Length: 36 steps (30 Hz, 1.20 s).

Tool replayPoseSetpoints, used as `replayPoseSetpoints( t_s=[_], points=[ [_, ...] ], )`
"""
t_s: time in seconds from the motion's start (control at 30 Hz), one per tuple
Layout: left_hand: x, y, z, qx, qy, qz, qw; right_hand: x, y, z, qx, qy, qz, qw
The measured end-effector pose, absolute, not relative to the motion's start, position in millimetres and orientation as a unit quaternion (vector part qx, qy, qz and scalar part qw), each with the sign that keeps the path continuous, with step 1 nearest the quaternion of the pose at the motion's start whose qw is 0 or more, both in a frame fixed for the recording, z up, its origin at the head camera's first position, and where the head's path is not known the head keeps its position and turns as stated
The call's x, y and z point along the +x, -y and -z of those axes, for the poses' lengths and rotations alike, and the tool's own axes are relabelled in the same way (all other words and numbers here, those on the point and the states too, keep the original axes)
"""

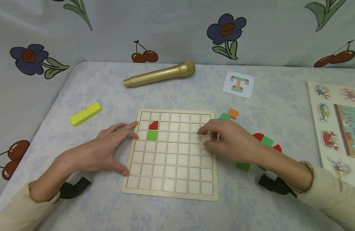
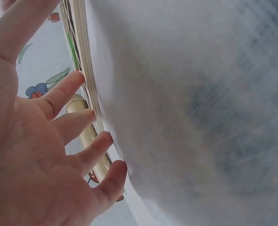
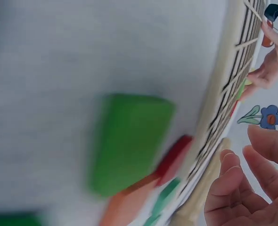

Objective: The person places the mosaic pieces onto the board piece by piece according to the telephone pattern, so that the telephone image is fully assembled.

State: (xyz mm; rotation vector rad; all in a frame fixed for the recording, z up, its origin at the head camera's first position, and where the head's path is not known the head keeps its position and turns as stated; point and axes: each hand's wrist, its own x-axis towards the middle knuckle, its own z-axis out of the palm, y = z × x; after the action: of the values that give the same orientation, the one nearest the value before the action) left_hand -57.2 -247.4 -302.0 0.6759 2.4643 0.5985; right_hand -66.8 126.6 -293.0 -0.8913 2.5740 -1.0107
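Note:
A wooden grid board point(image 1: 171, 193) lies flat on the table. In its upper left cells sit a red quarter-round piece point(image 1: 154, 125) and, just below it, a green square piece point(image 1: 152, 135). My left hand point(image 1: 99, 150) is spread along the board's left edge, thumb and fingertips touching the rim. Over the right edge hovers my right hand point(image 1: 226, 138), fingers loosely bent, thumb apart from them and nothing between, as the right wrist view also shows. Beneath and beside that arm lie loose pieces: an orange square point(image 1: 233, 113), a red quarter-round point(image 1: 258, 137) and several green ones point(image 1: 243, 166).
A small pattern card point(image 1: 238, 84) lies at the back right, and a gold microphone point(image 1: 160, 75) at the back middle. To the left is a yellow block point(image 1: 86, 114). A sea-animal puzzle board point(image 1: 313, 96) stands at the right edge. Patterned cloth hangs behind.

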Motion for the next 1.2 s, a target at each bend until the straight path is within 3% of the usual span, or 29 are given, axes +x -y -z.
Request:
replayPoseSetpoints(
  t_s=[0.33,0.63,1.2],
  points=[
    [-57,245,302,0.247,-0.908,-0.217,0.259,-48,-173,296,-0.259,-0.903,0.328,0.1],
    [-58,244,301,0.25,-0.91,-0.211,0.256,-57,-184,301,-0.235,-0.907,0.341,0.077],
    [-58,245,302,0.25,-0.91,-0.214,0.254,-80,-172,305,-0.213,-0.928,0.278,0.13]
  ],
)
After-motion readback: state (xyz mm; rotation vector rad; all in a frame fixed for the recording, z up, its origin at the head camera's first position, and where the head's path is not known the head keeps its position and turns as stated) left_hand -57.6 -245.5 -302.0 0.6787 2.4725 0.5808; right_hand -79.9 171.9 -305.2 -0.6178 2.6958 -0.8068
